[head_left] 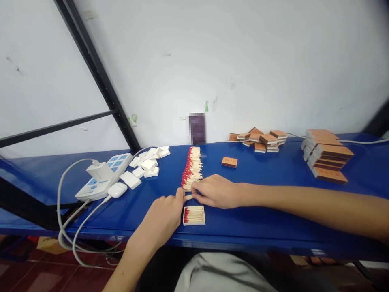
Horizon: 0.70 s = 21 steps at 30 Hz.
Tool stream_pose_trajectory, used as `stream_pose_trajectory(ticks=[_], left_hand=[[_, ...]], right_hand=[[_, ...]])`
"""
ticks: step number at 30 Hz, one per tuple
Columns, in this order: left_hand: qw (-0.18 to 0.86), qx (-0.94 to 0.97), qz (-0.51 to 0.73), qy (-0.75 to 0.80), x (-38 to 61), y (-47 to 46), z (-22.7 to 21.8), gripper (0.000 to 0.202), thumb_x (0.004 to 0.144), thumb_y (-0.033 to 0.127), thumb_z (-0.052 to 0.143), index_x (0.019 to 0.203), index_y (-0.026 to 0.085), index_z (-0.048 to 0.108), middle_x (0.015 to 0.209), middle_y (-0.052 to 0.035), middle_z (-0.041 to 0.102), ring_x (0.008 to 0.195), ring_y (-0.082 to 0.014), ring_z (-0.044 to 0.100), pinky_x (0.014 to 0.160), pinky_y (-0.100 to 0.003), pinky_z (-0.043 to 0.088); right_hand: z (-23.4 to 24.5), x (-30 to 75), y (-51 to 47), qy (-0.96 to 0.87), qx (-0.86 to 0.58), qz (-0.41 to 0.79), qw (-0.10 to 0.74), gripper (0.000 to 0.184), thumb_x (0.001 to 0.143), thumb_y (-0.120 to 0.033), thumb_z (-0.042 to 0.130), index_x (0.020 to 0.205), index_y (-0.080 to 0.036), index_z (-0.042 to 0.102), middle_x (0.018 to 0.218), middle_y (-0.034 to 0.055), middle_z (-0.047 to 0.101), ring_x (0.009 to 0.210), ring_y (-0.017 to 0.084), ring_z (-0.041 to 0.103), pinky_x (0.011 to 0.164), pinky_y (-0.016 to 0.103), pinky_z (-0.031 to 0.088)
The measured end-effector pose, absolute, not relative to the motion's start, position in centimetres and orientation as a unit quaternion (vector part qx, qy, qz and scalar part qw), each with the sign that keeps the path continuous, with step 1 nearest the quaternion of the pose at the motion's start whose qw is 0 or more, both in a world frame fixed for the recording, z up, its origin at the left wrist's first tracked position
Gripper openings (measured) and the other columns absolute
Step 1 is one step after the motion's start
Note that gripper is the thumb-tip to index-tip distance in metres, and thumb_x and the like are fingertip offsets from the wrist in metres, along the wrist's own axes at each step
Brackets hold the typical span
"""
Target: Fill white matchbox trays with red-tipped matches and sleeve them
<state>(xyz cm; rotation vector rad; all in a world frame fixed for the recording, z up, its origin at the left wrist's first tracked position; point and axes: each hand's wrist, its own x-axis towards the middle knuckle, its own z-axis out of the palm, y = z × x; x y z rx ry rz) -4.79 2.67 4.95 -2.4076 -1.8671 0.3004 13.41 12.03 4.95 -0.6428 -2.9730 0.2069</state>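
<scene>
A long row of red-tipped matches (pixel 192 168) lies on the blue table (pixel 273 211). At the row's near end my right hand (pixel 217 190) pinches a small bundle of matches, fingers closed. My left hand (pixel 164 217) is curled, its fingertips touching the same bundle from the left. Just below both hands sits an open white tray (pixel 193 215) filled with matches.
Empty white trays (pixel 148 164) lie beside a white power strip (pixel 103 176) with cables at the left. A single brown matchbox (pixel 229 162), a loose pile of matchboxes (pixel 261 140) and stacked matchboxes (pixel 326 160) stand at the back right. A black metal frame (pixel 100 77) leans on the wall.
</scene>
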Motion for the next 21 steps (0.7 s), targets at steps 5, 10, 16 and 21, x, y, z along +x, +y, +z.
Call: stream_pose_trajectory(ticks=[5, 10, 16, 21], left_hand=[[0.025, -0.791, 0.087, -0.605, -5.1, 2.7, 5.2, 0.021, 0.105, 0.019, 0.027, 0.113, 0.014, 0.046, 0.084, -0.0102, 0.069, 0.075, -0.0328, 0.068, 0.061, -0.037, 0.044], [-0.004, -0.811, 0.054, -0.583, -5.8, 1.9, 5.6, 0.02, 0.105, 0.019, 0.025, 0.109, 0.017, 0.044, 0.082, -0.0077, 0.067, 0.071, -0.0289, 0.064, 0.058, -0.033, 0.037], [-0.061, -0.831, 0.03, -0.553, -6.1, 0.2, 6.1, 0.017, 0.102, 0.016, 0.026, 0.105, 0.022, 0.042, 0.079, -0.002, 0.062, 0.062, -0.0234, 0.054, 0.057, -0.032, 0.029], [-0.072, -0.834, 0.02, -0.547, -6.0, 0.3, 5.9, 0.018, 0.103, 0.017, 0.027, 0.104, 0.023, 0.044, 0.082, -0.0022, 0.062, 0.067, -0.0233, 0.055, 0.06, -0.032, 0.029]], right_hand=[[5.3, 13.4, 11.8, -0.972, -0.221, 0.067, 0.043, 0.019, 0.099, -0.029, 0.037, 0.092, -0.02, 0.051, 0.075, 0.0018, 0.064, 0.057, 0.014, 0.05, 0.055, 0.028, 0.026], [6.3, 13.8, 10.8, -0.966, -0.232, 0.099, 0.052, 0.011, 0.094, -0.027, 0.046, 0.087, -0.02, 0.051, 0.07, -0.001, 0.06, 0.053, 0.012, 0.044, 0.053, 0.027, 0.024], [7.5, 14.8, 9.0, -0.958, -0.226, 0.173, 0.041, 0.01, 0.09, -0.025, 0.049, 0.082, -0.02, 0.051, 0.063, -0.005, 0.055, 0.052, 0.009, 0.04, 0.055, 0.025, 0.026], [7.6, 15.0, 8.5, -0.957, -0.222, 0.183, 0.036, 0.012, 0.088, -0.023, 0.05, 0.076, -0.02, 0.049, 0.059, -0.0055, 0.05, 0.053, 0.01, 0.039, 0.055, 0.025, 0.026]])
